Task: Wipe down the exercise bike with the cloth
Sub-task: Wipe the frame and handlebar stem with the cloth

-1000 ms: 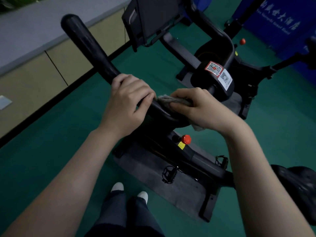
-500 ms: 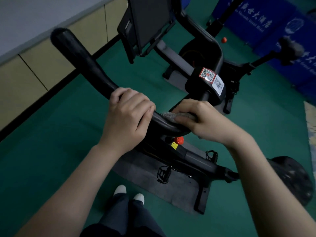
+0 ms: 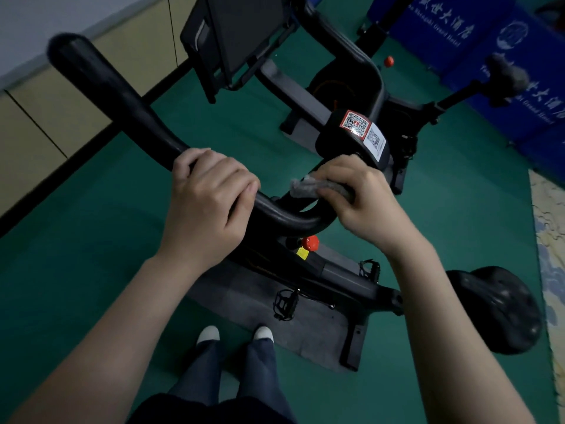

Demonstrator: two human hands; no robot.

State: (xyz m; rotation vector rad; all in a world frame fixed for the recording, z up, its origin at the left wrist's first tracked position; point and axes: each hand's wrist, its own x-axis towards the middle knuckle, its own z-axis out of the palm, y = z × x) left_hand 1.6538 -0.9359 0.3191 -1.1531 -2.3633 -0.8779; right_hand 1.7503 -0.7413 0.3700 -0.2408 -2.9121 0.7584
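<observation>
The person stands over a black exercise bike (image 3: 345, 276) that sits on a dark grey floor mat (image 3: 244, 298) laid on the green floor (image 3: 91, 240). Both arms are stretched out to its curved black handlebar (image 3: 116, 96). The left hand (image 3: 208, 203) is wrapped over the top of the bar where the long left horn bends inward, fingers curled tight around it and knuckles up. The right hand (image 3: 360, 203) holds a small crumpled grey cloth (image 3: 308, 186), fingers folded over it and pressing it against the bar on the other side of the bend; a tuft of the cloth pokes out past the fingertips toward the left hand, the two hands near each other but apart. Just beyond the right hand is a black pad bearing red and white QR stickers (image 3: 356, 123). Below the bar a red knob (image 3: 310, 242) shows beside a yellow label (image 3: 302, 254), and the black padded saddle (image 3: 501, 307) lies off to the right. Two white shoe tips (image 3: 208, 334) stand at the mat's near edge. Blue banners with white lettering (image 3: 489, 41) line the far right.
</observation>
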